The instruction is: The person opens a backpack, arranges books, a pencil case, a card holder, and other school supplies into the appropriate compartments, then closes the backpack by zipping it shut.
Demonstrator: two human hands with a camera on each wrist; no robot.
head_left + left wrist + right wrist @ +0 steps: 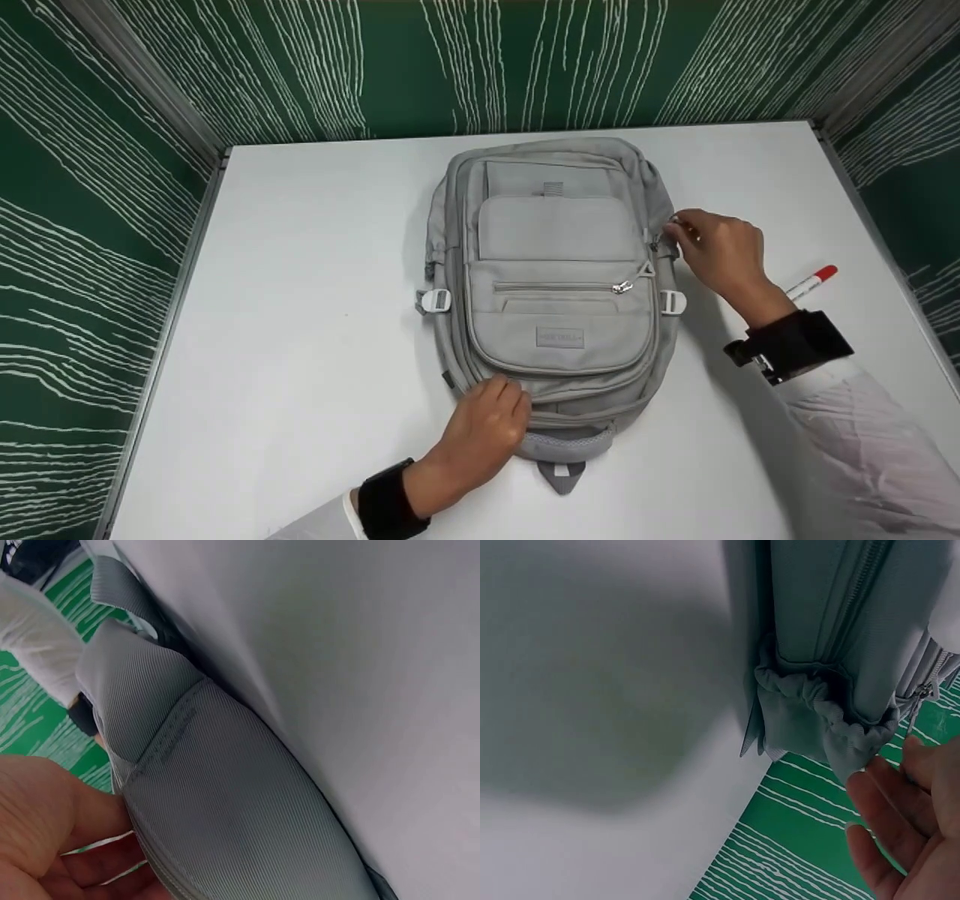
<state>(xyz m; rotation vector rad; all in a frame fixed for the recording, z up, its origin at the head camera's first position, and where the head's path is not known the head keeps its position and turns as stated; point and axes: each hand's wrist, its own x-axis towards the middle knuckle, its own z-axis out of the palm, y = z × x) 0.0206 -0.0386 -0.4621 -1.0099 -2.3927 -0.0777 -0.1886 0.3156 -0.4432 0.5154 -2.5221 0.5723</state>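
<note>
A grey backpack (566, 229) lies front side up on the white table, its carry handle (566, 444) toward the person. At its right edge my right hand (724, 251) pinches a zipper pull (911, 722) between thumb and forefinger. The slider (923, 692) sits on the zipper beside the gathered side pocket (802, 716). My left hand (486, 427) grips the bag's edge near the handle, thumb on the fabric in the left wrist view and the other fingers partly hidden. A second zipper pull (622, 286) rests on the front pocket.
On the white table (315, 300), a red-capped marker (814, 283) lies right of the bag, partly behind the right wrist. White strap buckles (436, 301) stick out at both sides of the bag. Green panels (405, 67) with white lines surround the table's back and sides.
</note>
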